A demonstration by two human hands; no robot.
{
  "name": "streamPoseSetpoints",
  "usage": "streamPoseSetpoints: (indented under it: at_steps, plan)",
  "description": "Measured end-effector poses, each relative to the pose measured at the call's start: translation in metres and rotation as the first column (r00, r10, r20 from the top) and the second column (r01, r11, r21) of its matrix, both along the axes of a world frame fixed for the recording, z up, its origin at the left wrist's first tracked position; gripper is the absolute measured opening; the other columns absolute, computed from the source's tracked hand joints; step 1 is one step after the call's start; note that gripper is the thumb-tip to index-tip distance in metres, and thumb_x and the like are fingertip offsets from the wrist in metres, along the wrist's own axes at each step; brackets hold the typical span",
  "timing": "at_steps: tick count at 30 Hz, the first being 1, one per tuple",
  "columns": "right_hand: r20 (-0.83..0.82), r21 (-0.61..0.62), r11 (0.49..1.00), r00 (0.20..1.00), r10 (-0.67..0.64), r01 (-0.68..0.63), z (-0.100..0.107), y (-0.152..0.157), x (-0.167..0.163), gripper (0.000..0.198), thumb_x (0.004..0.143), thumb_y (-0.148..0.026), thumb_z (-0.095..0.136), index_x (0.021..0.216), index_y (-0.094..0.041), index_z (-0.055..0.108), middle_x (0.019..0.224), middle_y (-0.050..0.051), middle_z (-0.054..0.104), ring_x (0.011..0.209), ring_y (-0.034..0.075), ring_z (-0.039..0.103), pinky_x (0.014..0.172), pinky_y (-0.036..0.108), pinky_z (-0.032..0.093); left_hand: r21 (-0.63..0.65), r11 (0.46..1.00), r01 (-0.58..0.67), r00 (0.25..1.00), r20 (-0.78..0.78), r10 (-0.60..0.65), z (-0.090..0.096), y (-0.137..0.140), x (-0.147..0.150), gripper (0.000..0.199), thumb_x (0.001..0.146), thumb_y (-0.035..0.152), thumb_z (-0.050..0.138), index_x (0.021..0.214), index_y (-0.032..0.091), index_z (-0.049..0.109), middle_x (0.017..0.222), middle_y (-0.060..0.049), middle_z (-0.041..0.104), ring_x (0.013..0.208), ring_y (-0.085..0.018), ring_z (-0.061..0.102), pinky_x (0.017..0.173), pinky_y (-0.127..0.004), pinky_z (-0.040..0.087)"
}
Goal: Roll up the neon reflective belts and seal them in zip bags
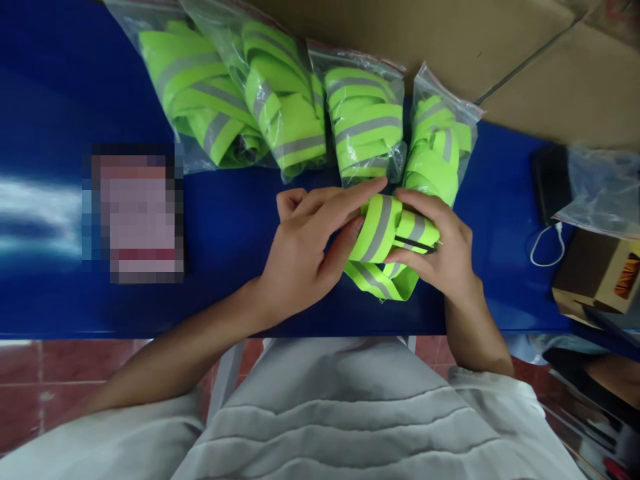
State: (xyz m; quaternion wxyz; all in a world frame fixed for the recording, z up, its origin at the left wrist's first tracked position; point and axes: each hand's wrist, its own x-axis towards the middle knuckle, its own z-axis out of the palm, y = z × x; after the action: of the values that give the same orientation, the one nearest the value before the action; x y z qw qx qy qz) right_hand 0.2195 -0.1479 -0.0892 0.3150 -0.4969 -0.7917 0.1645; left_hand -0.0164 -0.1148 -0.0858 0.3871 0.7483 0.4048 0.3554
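Observation:
A neon yellow-green reflective strap (379, 230) with a grey stripe is bundled in loops between my hands, near the table's front edge. My left hand (313, 243) has its thumb and fingers closed on the bundle's left side, the index finger stretched along the top. On the right side, my right hand (440, 240) pinches the bundle between thumb and fingers. A black band crosses the strap by the right thumb. One loop of strap hangs below the bundle toward me. Parts of the strap are hidden behind my fingers.
Several clear zip bags, such as this bag (367, 123), hold similar straps behind my hands. Cardboard boxes (450, 47) stand at the back. A blurred-out item (143, 220) lies left on the blue table (225, 227). A black device (550, 183), white cable (547, 260) and small carton (593, 273) are right.

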Motion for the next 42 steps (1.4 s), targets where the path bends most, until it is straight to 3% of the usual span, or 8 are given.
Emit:
streamPoseSetpoints:
  at_steps: [4,10,20,27,30,33,37,42]
  plan:
    - [0.043,0.010,1.000,0.999,-0.026,0.026,0.000,0.001,0.004,0.070,0.089,-0.064,0.072,0.149,-0.033,0.054,0.137,0.007,0.071,0.123,0.033,0.070,0.104,0.049,0.060,-0.008,0.995,0.096,0.995,0.034,-0.096,0.002,0.002,-0.001,0.041,0.101,0.022,0.056,0.140,0.033,0.064,0.129,-0.003,0.076,0.112,-0.026,0.071,0.106,-0.047,0.044]
    - [0.039,-0.059,0.997,0.998,-0.055,0.057,-0.008,-0.001,0.005,0.079,0.080,-0.078,0.071,0.142,-0.030,0.061,0.133,0.009,0.072,0.120,0.034,0.071,0.103,0.051,0.060,-0.063,0.998,0.022,0.999,0.030,-0.020,0.002,-0.002,-0.001,0.033,0.102,0.017,0.055,0.131,0.027,0.067,0.118,-0.003,0.079,0.109,-0.021,0.073,0.103,-0.040,0.052]
    - [-0.124,-0.171,0.982,0.987,-0.101,0.079,-0.004,0.002,0.001,0.070,0.085,-0.079,0.065,0.135,-0.029,0.066,0.128,0.008,0.073,0.114,0.031,0.073,0.094,0.047,0.063,0.274,0.962,0.024,0.992,0.112,-0.056,-0.005,0.007,-0.004,0.027,0.094,0.015,0.068,0.117,0.025,0.079,0.104,-0.006,0.074,0.098,-0.019,0.068,0.085,-0.035,0.060]
    - [-0.213,-0.186,0.983,0.976,-0.047,0.007,0.000,0.007,0.002,0.043,0.092,-0.059,0.070,0.123,-0.029,0.067,0.120,0.007,0.075,0.114,0.029,0.072,0.099,0.050,0.061,0.113,0.988,0.105,0.965,0.230,-0.129,0.001,0.018,-0.004,0.021,0.094,0.019,0.074,0.112,0.029,0.078,0.101,-0.002,0.071,0.087,-0.015,0.067,0.077,-0.034,0.059]
    - [-0.204,-0.215,0.976,0.976,-0.073,0.028,-0.001,0.008,0.000,0.049,0.093,-0.063,0.068,0.127,-0.029,0.065,0.127,0.008,0.073,0.118,0.030,0.071,0.100,0.051,0.061,0.166,0.986,0.005,0.966,0.255,-0.048,0.001,0.015,-0.003,0.021,0.093,0.014,0.074,0.109,0.027,0.077,0.100,0.000,0.073,0.093,-0.014,0.069,0.082,-0.035,0.058]
    - [-0.192,-0.256,0.965,0.976,-0.107,0.055,-0.004,0.006,-0.004,0.064,0.090,-0.077,0.062,0.131,-0.029,0.063,0.131,0.008,0.072,0.118,0.031,0.072,0.098,0.051,0.062,0.191,0.980,-0.056,0.993,0.117,0.034,0.001,0.006,-0.002,0.018,0.092,0.011,0.072,0.103,0.025,0.076,0.103,-0.002,0.073,0.098,-0.016,0.069,0.088,-0.035,0.057]
    - [-0.236,-0.265,0.961,0.961,-0.147,0.082,-0.009,0.001,-0.016,0.068,0.086,-0.080,0.063,0.128,-0.026,0.065,0.127,0.007,0.074,0.114,0.029,0.074,0.095,0.046,0.063,0.214,0.974,-0.076,0.992,0.116,0.052,0.001,-0.004,0.004,0.020,0.092,0.008,0.067,0.097,0.025,0.075,0.091,-0.001,0.075,0.087,-0.017,0.070,0.080,-0.035,0.057]
    - [-0.281,-0.284,0.947,0.931,-0.234,0.152,-0.012,0.000,-0.018,0.048,0.085,-0.060,0.079,0.115,-0.025,0.068,0.109,0.002,0.077,0.095,0.023,0.077,0.085,0.038,0.066,-0.049,0.998,0.032,0.982,0.187,-0.023,0.003,0.002,0.004,0.013,0.095,0.016,0.069,0.100,0.025,0.077,0.094,0.001,0.078,0.083,-0.016,0.072,0.080,-0.033,0.058]
